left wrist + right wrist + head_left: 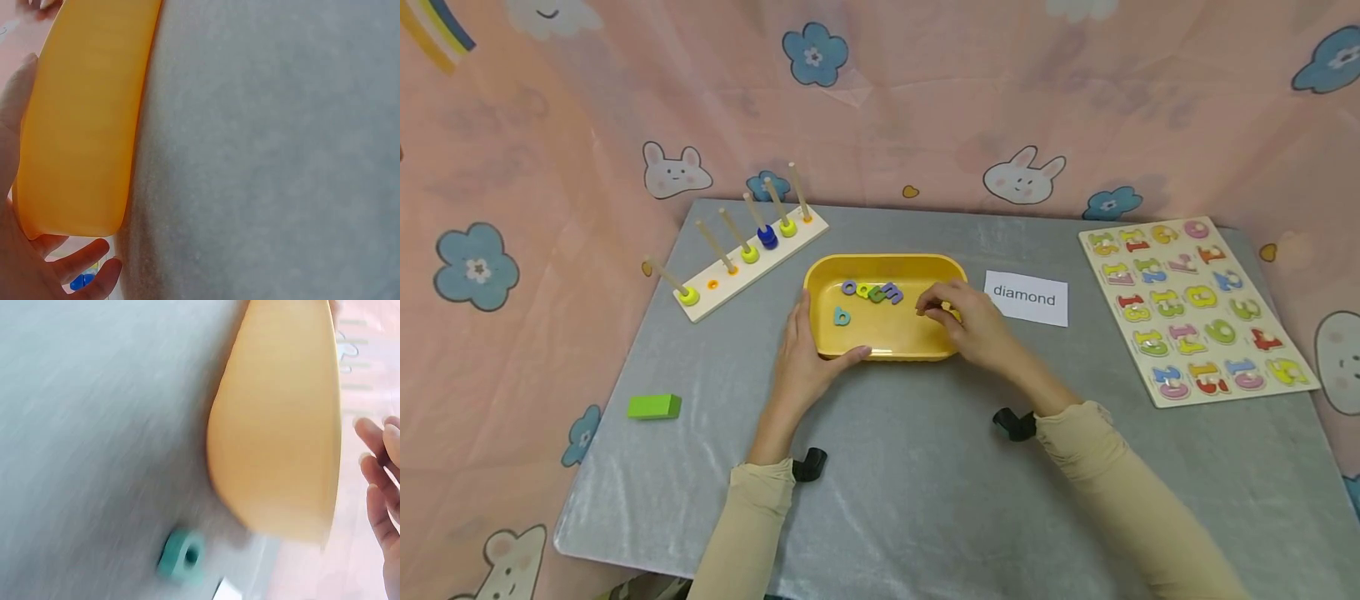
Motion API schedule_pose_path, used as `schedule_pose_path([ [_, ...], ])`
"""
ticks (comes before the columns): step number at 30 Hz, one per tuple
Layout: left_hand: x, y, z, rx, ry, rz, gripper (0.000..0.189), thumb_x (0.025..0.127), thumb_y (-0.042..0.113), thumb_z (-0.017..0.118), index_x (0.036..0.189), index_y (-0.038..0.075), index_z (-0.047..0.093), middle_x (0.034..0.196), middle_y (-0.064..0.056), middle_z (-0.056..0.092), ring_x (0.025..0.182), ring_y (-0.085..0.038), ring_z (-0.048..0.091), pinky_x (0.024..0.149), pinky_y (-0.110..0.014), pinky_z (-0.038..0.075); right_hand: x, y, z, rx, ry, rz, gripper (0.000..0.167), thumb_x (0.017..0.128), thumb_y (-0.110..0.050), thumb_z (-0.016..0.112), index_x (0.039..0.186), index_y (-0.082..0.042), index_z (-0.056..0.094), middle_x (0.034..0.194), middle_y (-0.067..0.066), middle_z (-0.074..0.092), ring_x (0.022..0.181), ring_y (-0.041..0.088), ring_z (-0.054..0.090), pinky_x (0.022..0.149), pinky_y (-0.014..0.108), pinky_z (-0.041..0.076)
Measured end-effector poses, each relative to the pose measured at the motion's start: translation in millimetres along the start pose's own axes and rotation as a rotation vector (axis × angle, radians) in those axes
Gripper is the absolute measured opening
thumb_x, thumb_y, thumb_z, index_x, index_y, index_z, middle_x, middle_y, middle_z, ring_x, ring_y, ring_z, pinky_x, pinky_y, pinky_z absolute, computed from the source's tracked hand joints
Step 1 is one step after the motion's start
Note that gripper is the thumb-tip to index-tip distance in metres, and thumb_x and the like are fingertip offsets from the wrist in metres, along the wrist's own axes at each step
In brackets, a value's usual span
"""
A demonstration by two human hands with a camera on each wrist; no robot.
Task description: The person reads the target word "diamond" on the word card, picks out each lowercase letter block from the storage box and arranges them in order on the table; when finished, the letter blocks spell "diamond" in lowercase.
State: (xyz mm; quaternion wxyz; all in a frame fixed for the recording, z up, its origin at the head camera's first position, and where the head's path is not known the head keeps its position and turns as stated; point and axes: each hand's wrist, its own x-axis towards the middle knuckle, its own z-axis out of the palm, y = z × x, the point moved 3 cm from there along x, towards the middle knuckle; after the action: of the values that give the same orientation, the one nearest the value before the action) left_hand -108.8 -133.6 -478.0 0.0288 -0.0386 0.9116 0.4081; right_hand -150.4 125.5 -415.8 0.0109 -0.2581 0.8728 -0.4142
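Note:
My left hand [805,358] grips the near left corner of a yellow tray [880,350], thumb along the near rim and fingers around the left end. In the tray lie a blue letter b [842,317], a purple o-shaped letter [848,287], a green letter [877,294] and a purple m-like letter [892,292]. Over the tray's right end hovers my right hand [973,325], fingers bent, thumb and forefinger tips close together. A yellow piece [953,312] shows partly behind it. I cannot tell whether the fingertips pinch anything.
A white card reading "diamond" [1026,298] lies right of the tray, near a teal piece with a hole [182,555]. Further right is a number puzzle board [1195,312]. Back left stands a peg board [752,265] with rings; a green block [654,407] lies at left.

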Motion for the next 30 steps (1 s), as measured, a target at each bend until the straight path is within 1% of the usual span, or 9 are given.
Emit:
schedule_pose_path([
  [3,-0.6,-0.4,-0.2,-0.004,0.0,0.001,0.134,0.08,0.059,0.089,0.173,0.021,0.0,0.175,-0.013,0.022,0.159,-0.035,0.029,0.129,-0.057,0.028,-13.2,6,-13,-0.015,0.044,-0.005,0.012,0.096,0.003,0.073,0.107,-0.002,0.073,0.105,0.011,0.076,0.099,0.027,0.069,0.09,0.047,0.058],
  [6,-0.7,-1.0,0.0,-0.003,0.0,0.004,0.134,0.08,0.059,0.089,0.173,0.022,0.0,0.175,-0.013,0.021,0.16,-0.035,0.028,0.129,-0.057,0.027,-26.0,13,-24,-0.038,0.11,-0.025,0.015,0.093,0.005,0.075,0.107,-0.001,0.074,0.103,0.011,0.078,0.093,0.026,0.071,0.084,0.042,0.059],
  [9,-0.8,-0.8,0.2,-0.003,-0.002,0.008,0.134,0.08,0.059,0.089,0.173,0.022,0.0,0.176,-0.013,0.02,0.161,-0.035,0.027,0.129,-0.058,0.027,-37.7,22,-34,-0.056,0.188,-0.02,0.017,0.088,0.009,0.079,0.102,0.001,0.075,0.099,0.013,0.077,0.089,0.027,0.072,0.082,0.028,0.061],
  [12,-0.9,0.1,0.5,-0.001,-0.004,0.01,0.134,0.08,0.058,0.089,0.173,0.022,0.0,0.175,-0.013,0.021,0.16,-0.035,0.027,0.129,-0.057,0.027,-48.1,34,-41,-0.061,0.223,0.045,0.018,0.086,0.011,0.081,0.1,0.002,0.076,0.097,0.014,0.076,0.088,0.029,0.073,0.08,0.011,0.056],
  [15,-0.9,1.1,0.4,0.001,-0.003,0.004,0.134,0.08,0.058,0.089,0.173,0.022,0.0,0.175,-0.013,0.021,0.16,-0.034,0.027,0.129,-0.057,0.027,-55.8,47,-44,-0.074,0.183,0.165,0.014,0.088,0.007,0.081,0.099,0.0,0.077,0.095,0.013,0.078,0.086,0.028,0.072,0.077,0.005,0.048],
  [17,-1.0,1.2,0.0,0.001,-0.004,-0.002,0.134,0.08,0.058,0.089,0.173,0.023,0.0,0.175,-0.013,0.021,0.16,-0.034,0.027,0.129,-0.057,0.027,-59.9,56,-44,-0.087,0.129,0.247,0.011,0.09,0.003,0.081,0.099,-0.002,0.078,0.094,0.013,0.079,0.085,0.027,0.071,0.072,0.01,0.047],
  [20,-1.1,1.1,-0.2,0.0,-0.008,-0.01,0.133,0.08,0.059,0.089,0.173,0.023,-0.001,0.176,-0.013,0.019,0.161,-0.035,0.027,0.129,-0.058,0.027,-64.6,68,-43,-0.108,0.05,0.33,0.008,0.092,-0.002,0.081,0.099,-0.003,0.079,0.093,0.011,0.08,0.083,0.025,0.071,0.071,0.02,0.048],
  [24,-1.0,0.9,0.1,0.0,-0.01,-0.015,0.134,0.08,0.06,0.088,0.173,0.024,-0.001,0.176,-0.013,0.019,0.161,-0.035,0.026,0.129,-0.058,0.026,-68.8,77,-40,-0.119,-0.005,0.365,0.008,0.092,-0.003,0.081,0.1,-0.002,0.08,0.09,0.011,0.08,0.08,0.022,0.071,0.073,0.025,0.051],
  [30,-1.1,0.2,0.2,-0.001,-0.01,-0.016,0.133,0.08,0.059,0.088,0.173,0.023,-0.001,0.176,-0.013,0.019,0.16,-0.034,0.027,0.129,-0.058,0.027,-72.9,82,-37,-0.13,-0.037,0.359,0.009,0.092,-0.007,0.082,0.101,-0.004,0.081,0.089,0.008,0.079,0.08,0.02,0.07,0.075,0.028,0.052],
])
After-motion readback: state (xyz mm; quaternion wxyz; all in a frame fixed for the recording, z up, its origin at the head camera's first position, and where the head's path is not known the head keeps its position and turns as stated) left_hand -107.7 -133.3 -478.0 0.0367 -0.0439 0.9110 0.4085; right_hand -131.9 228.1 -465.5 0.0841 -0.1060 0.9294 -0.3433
